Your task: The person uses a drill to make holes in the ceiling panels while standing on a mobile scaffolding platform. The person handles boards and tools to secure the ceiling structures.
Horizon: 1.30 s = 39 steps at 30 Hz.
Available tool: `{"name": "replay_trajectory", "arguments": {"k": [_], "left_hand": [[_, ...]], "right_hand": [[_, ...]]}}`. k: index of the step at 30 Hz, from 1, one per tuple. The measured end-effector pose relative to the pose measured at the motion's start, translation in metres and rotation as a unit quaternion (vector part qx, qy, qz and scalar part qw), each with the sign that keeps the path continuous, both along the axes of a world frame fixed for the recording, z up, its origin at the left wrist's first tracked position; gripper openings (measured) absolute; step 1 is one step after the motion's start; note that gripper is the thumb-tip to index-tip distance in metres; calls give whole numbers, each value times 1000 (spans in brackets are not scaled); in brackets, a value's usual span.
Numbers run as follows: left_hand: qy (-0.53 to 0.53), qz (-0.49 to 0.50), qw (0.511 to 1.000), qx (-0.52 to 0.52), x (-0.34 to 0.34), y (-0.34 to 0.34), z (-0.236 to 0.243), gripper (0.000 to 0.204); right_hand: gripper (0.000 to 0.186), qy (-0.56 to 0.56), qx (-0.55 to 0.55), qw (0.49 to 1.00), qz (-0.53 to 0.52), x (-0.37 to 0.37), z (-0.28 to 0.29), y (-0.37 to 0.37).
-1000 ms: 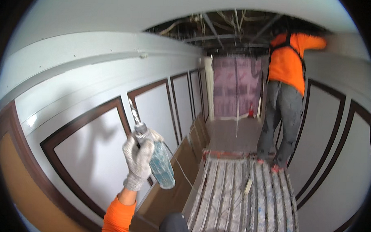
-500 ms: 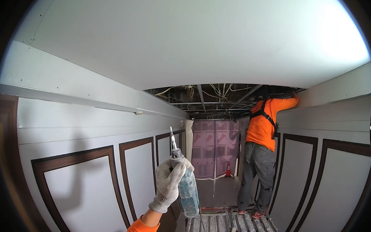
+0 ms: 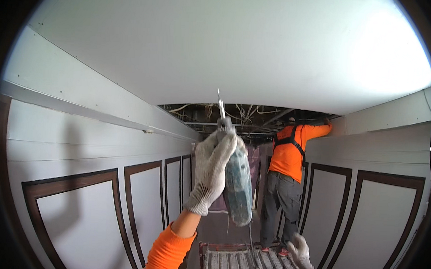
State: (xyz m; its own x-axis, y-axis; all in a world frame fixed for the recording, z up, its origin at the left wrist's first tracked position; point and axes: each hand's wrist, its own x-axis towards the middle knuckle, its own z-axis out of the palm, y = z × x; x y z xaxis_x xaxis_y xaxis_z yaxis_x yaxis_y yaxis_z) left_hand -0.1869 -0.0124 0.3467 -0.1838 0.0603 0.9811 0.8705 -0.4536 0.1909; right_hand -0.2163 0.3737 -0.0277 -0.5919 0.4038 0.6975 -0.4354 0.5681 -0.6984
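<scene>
My left hand [image 3: 213,168], in a whitish knit glove, grips a worn teal power tool [image 3: 238,190] around its upper body. The tool stands nearly upright, its grey collar and slim metal bit [image 3: 221,104] pointing up. In the picture the bit tip overlaps the white ceiling panel [image 3: 195,48]; whether it touches cannot be told. A cord hangs below the tool. Low on the right, my gloved right hand [image 3: 299,252] is raised with its fingers loosely apart, and no object shows in it.
A co-worker [image 3: 288,151] in an orange top stands ahead on a ridged metal platform [image 3: 234,263], an arm raised to the ceiling edge. Beyond the panel, the open ceiling [image 3: 197,116] shows framing and cables. Walls with brown-framed panels [image 3: 76,184] run along both sides.
My left hand has lifted the power tool higher, nearer the ceiling panel in the picture. My right hand has come into view at the lower right. The view has tilted somewhat.
</scene>
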Motion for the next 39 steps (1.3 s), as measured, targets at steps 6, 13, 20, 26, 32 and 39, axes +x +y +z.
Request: {"name": "replay_trajectory", "arguments": {"k": [6,13,20,26,32,39], "left_hand": [[41,-44,998,-11,-13,11,35,43],[11,-45,999,-13,-23,-5,29,43],[28,-56,998,12,-59,-28,7,40],[24,-30,999,-18,-63,-37,9,43],[28,-71,997,-29,-33,-27,53,44],[53,-141,986,-69,-4,-30,124,40]], "right_hand": [[110,155,225,950,150,38,206,-130],[109,309,271,903,128,28,275,-233],[110,342,228,904,115,-16,255,-277],[110,327,187,912,163,-34,254,-291],[112,360,142,902,193,-35,295,-287],[104,453,183,869,73,6,372,-296]]}}
